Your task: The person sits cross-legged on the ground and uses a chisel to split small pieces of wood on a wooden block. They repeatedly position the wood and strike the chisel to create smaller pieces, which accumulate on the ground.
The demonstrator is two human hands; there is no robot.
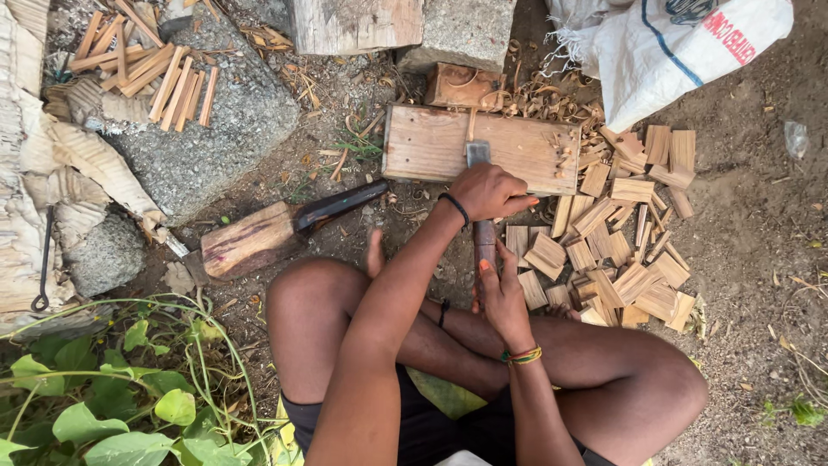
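Observation:
I sit cross-legged on the dirt in front of a flat wooden board (pixel 423 147). A long tool with a grey metal blade (pixel 477 154) rests its tip on the board. My left hand (pixel 490 192), with a black band at the wrist, is closed over the tool's upper part at the board's near edge. My right hand (pixel 500 293), with a coloured bracelet, wraps the brown handle (pixel 485 237) lower down, close to my legs. A heap of small thin wooden slats (pixel 621 250) lies just right of both hands.
A short log with a dark handle (pixel 250 240) lies to the left. Thin sticks (pixel 155 69) are stacked on a grey stone (pixel 216 138). A small wooden block (pixel 461 86) and a white sack (pixel 681 43) lie beyond the board. Green leaves (pixel 112 397) grow at bottom left.

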